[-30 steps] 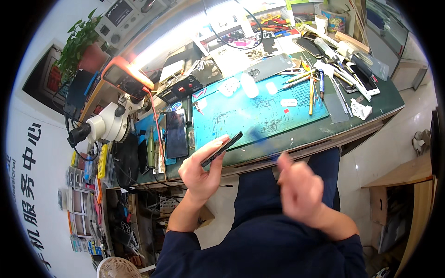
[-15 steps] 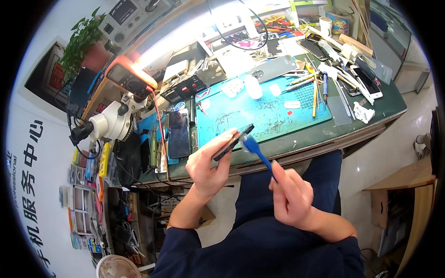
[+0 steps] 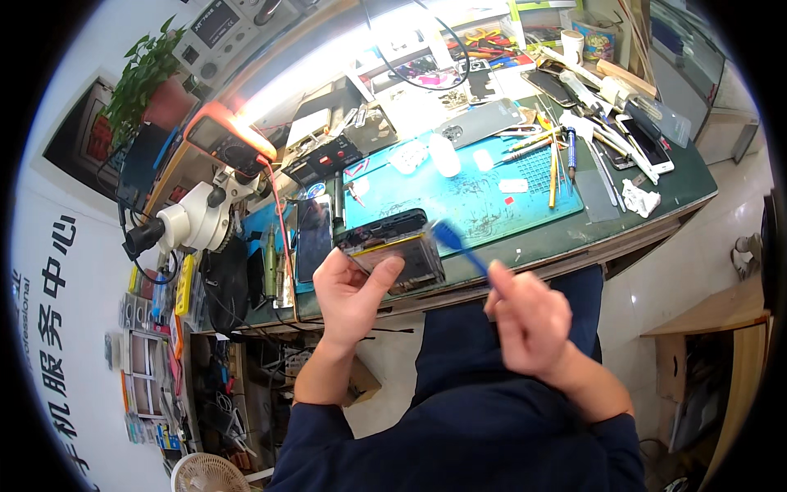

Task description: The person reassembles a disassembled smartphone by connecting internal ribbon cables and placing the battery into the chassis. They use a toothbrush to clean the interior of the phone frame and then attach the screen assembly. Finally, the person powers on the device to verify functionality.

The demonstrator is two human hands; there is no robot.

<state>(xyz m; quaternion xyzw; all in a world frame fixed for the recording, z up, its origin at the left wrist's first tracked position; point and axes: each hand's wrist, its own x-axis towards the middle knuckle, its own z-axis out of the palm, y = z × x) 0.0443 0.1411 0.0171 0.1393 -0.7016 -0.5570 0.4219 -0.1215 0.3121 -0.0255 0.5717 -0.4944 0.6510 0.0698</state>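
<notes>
My left hand [image 3: 351, 297] grips an opened phone [image 3: 400, 261] by its lower left side, thumb across its inner face. The phone is tilted above the bench's front edge, its dark inside and a yellow strip showing. My right hand [image 3: 531, 318] is closed around the handle of a blue brush [image 3: 461, 246]. The brush's pale bristle end is close to the phone's right edge; blur hides whether they touch. Beneath and beyond lies a blue work mat [image 3: 484, 213] with small white pieces on it.
A dark phone [image 3: 315, 230] lies left of the mat. Further left stand a white microscope [image 3: 193, 217] and an orange multimeter [image 3: 231, 143]. Pens, tweezers, phones and crumpled tissue [image 3: 641, 198] crowd the bench's right side. A grey phone back cover [image 3: 478, 123] lies at the mat's far edge.
My left hand has turned the phone from nearly edge-on so its inner face shows. My right hand, still holding the brush, has moved slightly right and is blurred.
</notes>
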